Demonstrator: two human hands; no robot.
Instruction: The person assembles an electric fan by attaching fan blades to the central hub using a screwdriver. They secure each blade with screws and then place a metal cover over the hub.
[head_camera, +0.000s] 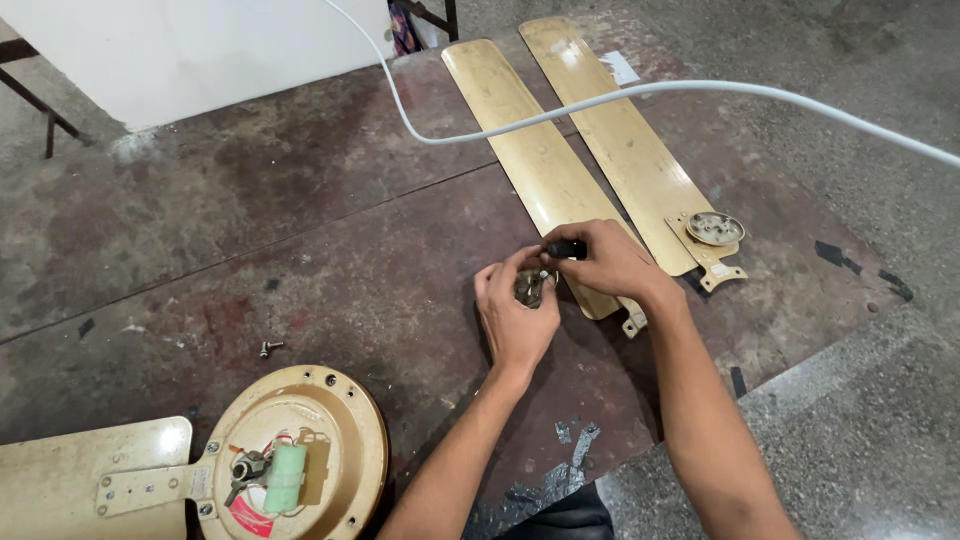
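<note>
Lower left of the frame: a cream-coloured round metal fan motor housing (300, 450) sits open, one matching blade (80, 480) bolted to it, and a pale green cylindrical capacitor (284, 478) lies inside among red wiring. Just above it, a small loose screw (269, 348) lies on the worn reddish-brown metal table (250, 230).

Centre now: your left hand (515, 310) is curled around a small dull-grey metal part (530, 288), fingers clasped on it just above the table. Right beside it, your right hand (610, 262) pinches a black-handled tool (567, 250), its tip at the part.

Behind your hands, two long cream fan blades (560, 150) lie side by side, running toward the upper centre. A white cable (650, 95) arcs over them. On the right, a small round metal dish (716, 228) holding small bits rests on the far blade's bracket.
</note>
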